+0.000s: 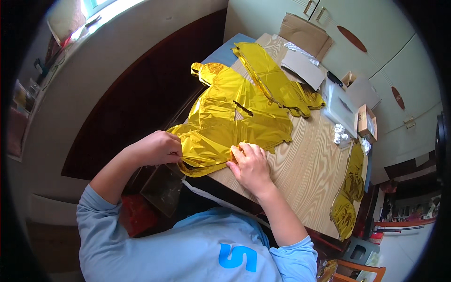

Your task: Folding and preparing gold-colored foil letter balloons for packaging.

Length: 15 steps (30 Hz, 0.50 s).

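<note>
Wooden table (310,164), gold foil balloon (221,127) under hands (206,157)

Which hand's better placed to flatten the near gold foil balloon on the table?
Right, probably: the right hand lies flat on the gold foil balloon over the table; the left hand pinches its edge off the table.

gold foil balloons (225,122), light wood-grain table (305,164)

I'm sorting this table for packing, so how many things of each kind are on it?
Flat gold foil balloon heaps: 3
Brown cardboard boxes: 2
Clear plastic bag: 1
Flat cardboard sheets: 2
Total: 8, on the wooden table.
</note>
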{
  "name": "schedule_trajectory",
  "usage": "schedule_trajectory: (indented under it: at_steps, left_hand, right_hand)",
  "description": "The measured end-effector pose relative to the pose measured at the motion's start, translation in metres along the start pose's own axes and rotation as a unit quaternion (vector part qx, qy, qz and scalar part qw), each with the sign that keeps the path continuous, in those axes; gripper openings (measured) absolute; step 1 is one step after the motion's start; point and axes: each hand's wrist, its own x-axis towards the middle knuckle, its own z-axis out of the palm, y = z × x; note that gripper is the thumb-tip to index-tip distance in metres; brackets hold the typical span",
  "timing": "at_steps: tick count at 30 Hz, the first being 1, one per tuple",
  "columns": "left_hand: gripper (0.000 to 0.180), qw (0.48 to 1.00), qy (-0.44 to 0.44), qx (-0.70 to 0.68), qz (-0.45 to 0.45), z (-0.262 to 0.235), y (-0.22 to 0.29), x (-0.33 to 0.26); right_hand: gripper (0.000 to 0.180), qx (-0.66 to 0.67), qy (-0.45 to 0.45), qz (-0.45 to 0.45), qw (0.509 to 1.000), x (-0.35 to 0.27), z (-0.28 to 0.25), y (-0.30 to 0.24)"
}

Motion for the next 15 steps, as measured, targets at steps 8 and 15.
schedule_trajectory:
  at_steps: [8, 15]
  left_hand:
    - [0.013, 0.993, -0.015, -0.100, -0.059, -0.007, -0.001, 0.003]
    - [0.030, 0.996, -0.051, 0.073, 0.024, 0.019, 0.016, 0.001]
  right_hand:
    - [0.050, -0.005, 0.015, -0.018, 1.000, -0.001, 0.004, -0.003]
    - [0.050, 0.015, 0.002, -0.019, 1.000, 0.000, 0.007, -0.006]
